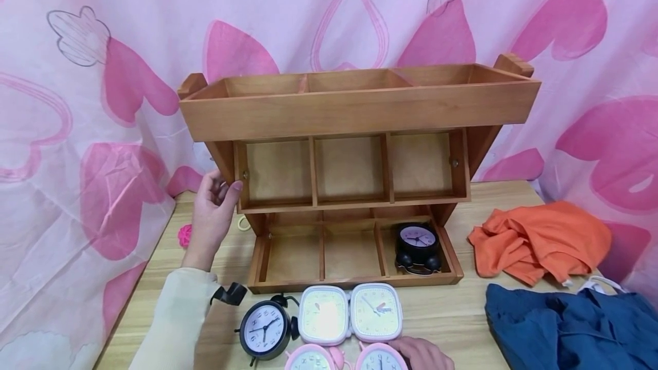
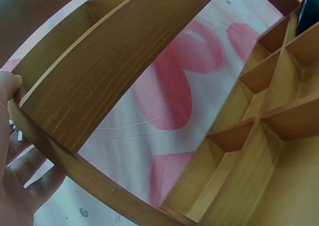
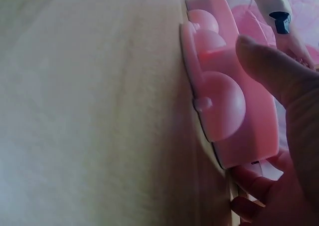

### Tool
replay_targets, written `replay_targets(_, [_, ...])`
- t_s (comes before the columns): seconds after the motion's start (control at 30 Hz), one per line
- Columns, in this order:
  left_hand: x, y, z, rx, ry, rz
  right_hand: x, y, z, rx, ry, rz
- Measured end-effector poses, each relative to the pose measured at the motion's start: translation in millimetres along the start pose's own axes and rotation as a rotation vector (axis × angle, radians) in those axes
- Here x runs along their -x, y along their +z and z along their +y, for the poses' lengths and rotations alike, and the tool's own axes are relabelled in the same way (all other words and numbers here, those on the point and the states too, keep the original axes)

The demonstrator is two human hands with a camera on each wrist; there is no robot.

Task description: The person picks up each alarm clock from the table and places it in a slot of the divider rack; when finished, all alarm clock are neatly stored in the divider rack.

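A three-tier wooden shelf rack (image 1: 360, 113) stands at the centre, each tier split into three compartments. My left hand (image 1: 216, 210) grips the rack's left side at the middle tier; in the left wrist view its thumb lies on the front of the side board and its fingers pass behind. At the bottom of the head view, my right hand (image 1: 424, 354) holds the right-hand pink alarm clock (image 1: 381, 358), with thumb and fingers around its end in the right wrist view. Another pink alarm clock (image 1: 310, 360) sits beside it. A black alarm clock (image 1: 417, 244) rests in the bottom tier's right compartment.
Two white alarm clocks (image 1: 324, 316) and a black twin-bell clock (image 1: 264, 330) are before the rack. Orange cloth (image 1: 540, 241) and dark blue cloth (image 1: 570, 324) lie at right. A pink flower-shaped piece (image 1: 185, 236) lies left. Heart-patterned curtain (image 1: 139, 73) hangs behind.
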State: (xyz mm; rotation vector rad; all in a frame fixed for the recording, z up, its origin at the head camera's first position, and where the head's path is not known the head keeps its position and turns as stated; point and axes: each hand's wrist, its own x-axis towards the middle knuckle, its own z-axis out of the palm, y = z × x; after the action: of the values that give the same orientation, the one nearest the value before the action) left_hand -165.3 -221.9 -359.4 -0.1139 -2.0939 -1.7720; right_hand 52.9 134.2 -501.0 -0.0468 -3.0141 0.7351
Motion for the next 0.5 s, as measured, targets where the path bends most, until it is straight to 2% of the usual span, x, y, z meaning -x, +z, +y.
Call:
replay_targets(0.2, [0.2, 0.6, 0.4, 0.010, -0.003, -0.003, -0.7, 1.7, 4.7, -0.071, -0.049, 0.054])
replay_targets(0.5, [-0.4, 0.6, -1.0, 0.024, -0.012, 0.002, -1.6, 2.7, 10.6, -0.146, -0.089, -0.004])
